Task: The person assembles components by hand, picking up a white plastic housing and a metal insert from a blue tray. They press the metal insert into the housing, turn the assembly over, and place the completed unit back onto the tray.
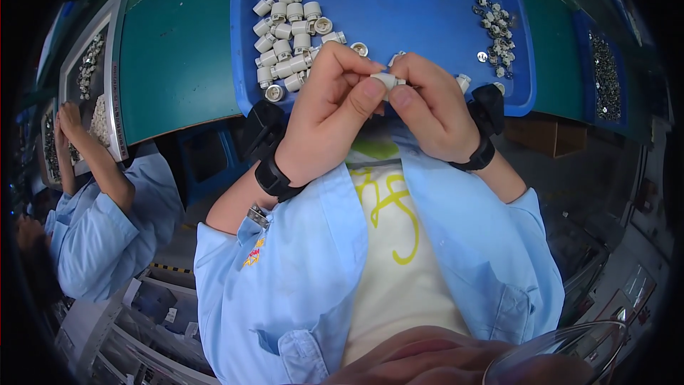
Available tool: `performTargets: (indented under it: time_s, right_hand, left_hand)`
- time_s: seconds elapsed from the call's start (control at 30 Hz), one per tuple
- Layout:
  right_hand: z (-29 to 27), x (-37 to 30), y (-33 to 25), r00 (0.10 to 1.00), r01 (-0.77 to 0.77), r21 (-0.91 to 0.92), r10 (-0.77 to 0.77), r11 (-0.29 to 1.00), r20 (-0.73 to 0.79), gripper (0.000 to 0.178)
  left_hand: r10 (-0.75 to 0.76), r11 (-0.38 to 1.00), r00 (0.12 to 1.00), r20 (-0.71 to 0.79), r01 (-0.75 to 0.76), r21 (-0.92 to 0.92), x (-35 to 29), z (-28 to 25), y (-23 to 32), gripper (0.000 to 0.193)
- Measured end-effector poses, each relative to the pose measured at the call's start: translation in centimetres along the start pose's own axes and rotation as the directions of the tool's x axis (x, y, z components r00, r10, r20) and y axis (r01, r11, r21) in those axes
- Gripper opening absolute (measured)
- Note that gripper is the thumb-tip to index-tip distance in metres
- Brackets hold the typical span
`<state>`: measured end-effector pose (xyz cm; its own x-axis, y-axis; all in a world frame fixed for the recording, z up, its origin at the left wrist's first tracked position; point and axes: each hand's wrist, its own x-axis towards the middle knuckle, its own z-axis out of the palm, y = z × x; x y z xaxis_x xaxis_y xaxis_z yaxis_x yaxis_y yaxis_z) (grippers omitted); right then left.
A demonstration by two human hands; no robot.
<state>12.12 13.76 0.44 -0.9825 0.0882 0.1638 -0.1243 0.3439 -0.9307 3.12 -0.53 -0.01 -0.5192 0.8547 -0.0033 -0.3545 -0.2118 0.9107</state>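
Note:
Above the near edge of the blue tray [399,21], both hands meet on a small white lamp socket [389,80]. My left hand [331,103] pinches its left end between thumb and bent fingers. Thumb and fingertips of my right hand [431,103] press on the other end. The fingers cover much of the socket. Many similar white sockets [285,25] lie loose along the tray's left side, some showing open ends. Just beyond my hands, a few more sit partly hidden. Small white-and-metal inserts [496,32] are heaped along the tray's right side.
Under the tray is a green tabletop [178,50]. To the right, a blue bin [605,75] holds small metal parts. A cardboard box [548,135] stands below the table edge. At left, a co-worker's hands [69,121] are over a framed tray [114,100] of parts.

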Motion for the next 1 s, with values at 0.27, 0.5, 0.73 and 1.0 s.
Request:
performTargets:
  time_s: [0.27, 0.5, 0.73, 1.0]
  right_hand:
    - [-0.5, 0.4, 1.3, 0.971, 0.238, -0.136, -0.234, 0.962, 0.047, 0.027]
    - [-1.2, 0.1, 0.6, 0.981, 0.152, -0.062, -0.143, 0.986, 0.127, 0.03]
    - [-1.1, -0.1, 1.2, 0.98, 0.167, -0.029, -0.162, 0.986, 0.118, 0.031]
    - [-1.4, 0.2, 1.2, 0.971, 0.196, -0.023, -0.191, 0.98, 0.142, 0.031]
  left_hand:
    - [0.045, 0.996, 0.998, 0.032, -0.047, 0.077, 0.0, -0.4, -0.3, 0.015]
    - [0.058, 0.987, 0.994, 0.093, -0.071, 0.143, 0.2, -0.6, -0.1, 0.017]
    - [0.061, 0.95, 0.992, 0.108, -0.091, 0.298, 0.1, -0.8, 0.4, 0.014]
    - [0.073, 0.862, 0.963, 0.26, -0.192, 0.47, 0.3, -1.4, 0.7, 0.015]
